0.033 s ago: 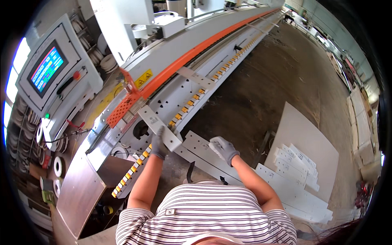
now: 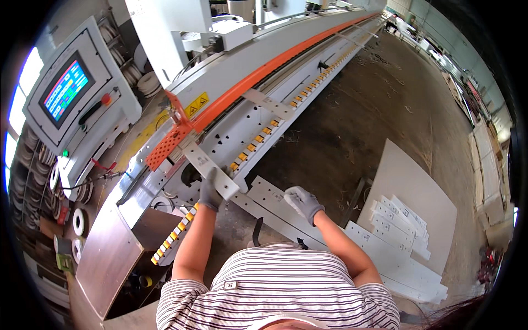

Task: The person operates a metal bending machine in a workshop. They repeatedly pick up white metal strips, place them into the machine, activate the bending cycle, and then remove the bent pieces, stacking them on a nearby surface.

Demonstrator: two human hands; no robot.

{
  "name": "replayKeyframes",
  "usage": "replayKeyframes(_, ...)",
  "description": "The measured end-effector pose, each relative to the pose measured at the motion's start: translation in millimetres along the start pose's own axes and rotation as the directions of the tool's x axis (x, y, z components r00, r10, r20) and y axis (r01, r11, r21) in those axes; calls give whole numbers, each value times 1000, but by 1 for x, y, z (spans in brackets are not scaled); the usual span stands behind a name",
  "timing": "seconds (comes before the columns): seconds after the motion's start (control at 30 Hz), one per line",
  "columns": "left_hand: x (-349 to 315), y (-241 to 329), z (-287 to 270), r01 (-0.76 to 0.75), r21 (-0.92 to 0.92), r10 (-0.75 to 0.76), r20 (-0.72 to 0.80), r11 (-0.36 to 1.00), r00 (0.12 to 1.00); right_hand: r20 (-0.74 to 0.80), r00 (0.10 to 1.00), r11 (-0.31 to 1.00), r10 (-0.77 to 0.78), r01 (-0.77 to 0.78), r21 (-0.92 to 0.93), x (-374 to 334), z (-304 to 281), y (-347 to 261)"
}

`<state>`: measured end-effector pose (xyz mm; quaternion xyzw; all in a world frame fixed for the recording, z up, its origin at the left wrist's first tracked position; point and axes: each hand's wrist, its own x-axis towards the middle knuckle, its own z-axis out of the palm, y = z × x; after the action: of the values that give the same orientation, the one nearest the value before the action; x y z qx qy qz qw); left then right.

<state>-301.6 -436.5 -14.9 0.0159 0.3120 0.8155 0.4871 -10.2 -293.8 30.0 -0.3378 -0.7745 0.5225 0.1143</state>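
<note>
A narrow white board with small holes near its near end lies aslant at the machine's infeed. Its far end meets the orange guard. My left hand, in a grey glove, is closed on the left edge of the board, near its near end; the fingers' undersides are hidden. My right hand, gloved in grey, hovers over larger white panels to the right. Its fingers are curled in, with nothing visible in them.
The long edge-banding machine runs away to the far right, with a row of yellow rollers. A control panel stands at left. Several white strips lie stacked at right on a large sheet. Tape rolls sit at lower left.
The white board has slid slightly left, farther toward the orange guard, and my left hand has moved with it. My right hand has hardly moved.
</note>
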Motion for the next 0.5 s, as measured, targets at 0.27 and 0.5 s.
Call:
replayKeyframes(0.27,45,72,-74,-55,-21,52,-98,998,994,-6,1000,1000,-5,5,-15,-13,6,24)
replayKeyframes(0.5,33,57,-56,-80,-15,78,-93,997,993,-17,997,986,81,-78,145,-16,4,61)
